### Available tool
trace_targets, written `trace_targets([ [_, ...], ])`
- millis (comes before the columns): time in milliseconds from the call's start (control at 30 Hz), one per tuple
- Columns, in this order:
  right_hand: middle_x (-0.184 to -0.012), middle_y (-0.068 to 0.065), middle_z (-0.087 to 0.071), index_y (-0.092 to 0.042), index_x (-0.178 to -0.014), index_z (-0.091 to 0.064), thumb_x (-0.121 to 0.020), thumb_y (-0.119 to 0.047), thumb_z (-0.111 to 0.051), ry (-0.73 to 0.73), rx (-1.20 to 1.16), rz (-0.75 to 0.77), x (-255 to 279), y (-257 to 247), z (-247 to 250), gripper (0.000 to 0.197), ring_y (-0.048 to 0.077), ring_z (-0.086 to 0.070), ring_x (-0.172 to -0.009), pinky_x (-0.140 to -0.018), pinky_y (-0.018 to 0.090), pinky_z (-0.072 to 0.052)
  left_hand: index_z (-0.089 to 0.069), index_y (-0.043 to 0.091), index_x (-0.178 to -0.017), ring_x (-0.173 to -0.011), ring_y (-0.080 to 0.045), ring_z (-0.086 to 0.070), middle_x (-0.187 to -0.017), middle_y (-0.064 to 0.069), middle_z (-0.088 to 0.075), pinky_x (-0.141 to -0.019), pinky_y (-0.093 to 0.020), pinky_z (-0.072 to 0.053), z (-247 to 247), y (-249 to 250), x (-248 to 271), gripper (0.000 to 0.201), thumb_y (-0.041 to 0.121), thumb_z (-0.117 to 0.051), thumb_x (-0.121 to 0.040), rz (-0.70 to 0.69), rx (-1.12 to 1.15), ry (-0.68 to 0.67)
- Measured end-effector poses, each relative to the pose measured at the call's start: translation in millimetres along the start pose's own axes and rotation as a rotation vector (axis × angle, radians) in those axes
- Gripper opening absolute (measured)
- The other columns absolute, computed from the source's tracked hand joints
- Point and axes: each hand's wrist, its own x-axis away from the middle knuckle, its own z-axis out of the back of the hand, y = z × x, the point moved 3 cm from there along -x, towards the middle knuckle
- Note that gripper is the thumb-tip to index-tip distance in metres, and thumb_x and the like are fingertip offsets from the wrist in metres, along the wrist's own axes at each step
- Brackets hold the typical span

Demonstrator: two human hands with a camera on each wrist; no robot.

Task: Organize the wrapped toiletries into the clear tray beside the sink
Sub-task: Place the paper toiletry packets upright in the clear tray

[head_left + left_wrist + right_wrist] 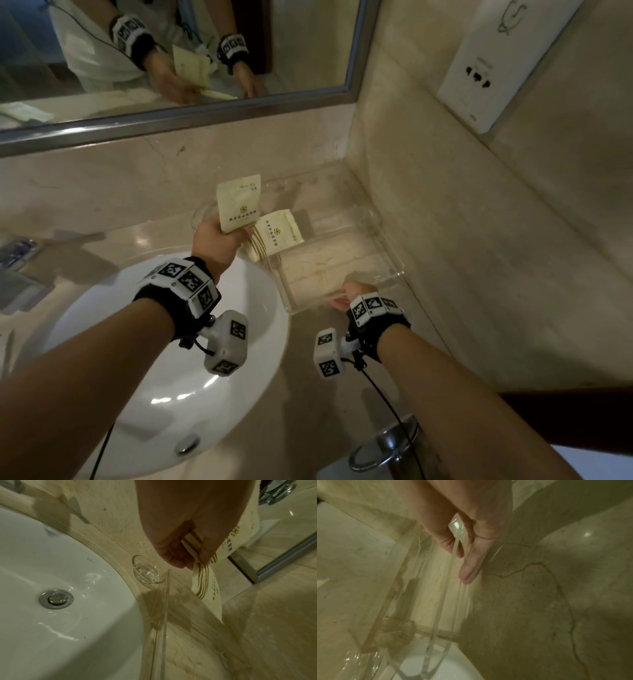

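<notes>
The left hand (214, 236) makes the working grip: its fingers and thumb are clenched on the lower ends of two cream wrapped sachets (239, 205), one standing up from the fist, the other (277, 236) fanning out to the right. In the left wrist view the thumb and fingertips (178, 561) pinch the striped, serrated edges of the packets, which hang past the fingers toward the tray. The right hand (352, 294) forms the second grip, pinching the near wall of the clear tray (383, 236); the right wrist view shows the thumb (447, 542) inside the rim and a finger (471, 568) laid along the outside, so this hand is grasping the tray, likely to steady it.

The tray sits on the marble table (120, 219) in the corner, to the right of the white sink (164, 377), and looks bare inside. It lies to the right of and slightly nearer than the left grip, its long axis running away toward the back wall. The lower sachet already reaches over the tray's left wall, so the left hand is much nearer to placing; a short move rightward and down should bring the packets in. A small glass dish (147, 573) stands just beside the tray's left wall, under the left hand
</notes>
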Motion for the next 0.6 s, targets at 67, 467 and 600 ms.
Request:
trace_targets([
  [67,-0.089,0.008,-0.050,-0.015,-0.078,-0.042,-0.093,-0.006,-0.045,-0.008,0.025,0.001,2.5,1.5,2.8,0.018,0.017,-0.058,-0.072,-0.051,0.021,-0.055,-0.059,-0.002,-0.117,-0.103,-0.029,-0.060,-0.119,-0.018,-0.063,-0.087,-0.036,-0.048,-0.1,2.2,2.1,0.037,-0.005,-0.059,-0.080,-0.006,0.007,0.000],
  [467,-0.052,0.000,-0.042,-0.011,-0.056,-0.044,-0.092,-0.056,-0.041,0.032,0.503,-0.032,52.2,-11.4,-7.8,0.057,0.013,-0.034,-0.043,-0.044,0.024,-0.028,-0.060,-0.002,-0.114,-0.091,-0.022,-0.059,-0.106,-0.006,-0.061,-0.077,-0.032,-0.050,0.9,10.7,12.0,0.033,-0.004,-0.060,-0.081,-0.034,0.034,-0.071],
  [600,-0.067,-0.001,-0.055,-0.007,-0.093,-0.061,-0.087,-0.059,-0.045,-0.125,0.270,0.200,64.2,-44.0,-33.2,0.055,0.012,-0.049,-0.055,-0.054,0.022,-0.043,-0.061,-0.003,-0.113,-0.087,-0.022,-0.061,-0.103,-0.006,-0.062,-0.081,-0.036,-0.051,0.5,12.5,14.3,0.033,-0.005,-0.061,-0.081,-0.048,0.036,-0.086],
])
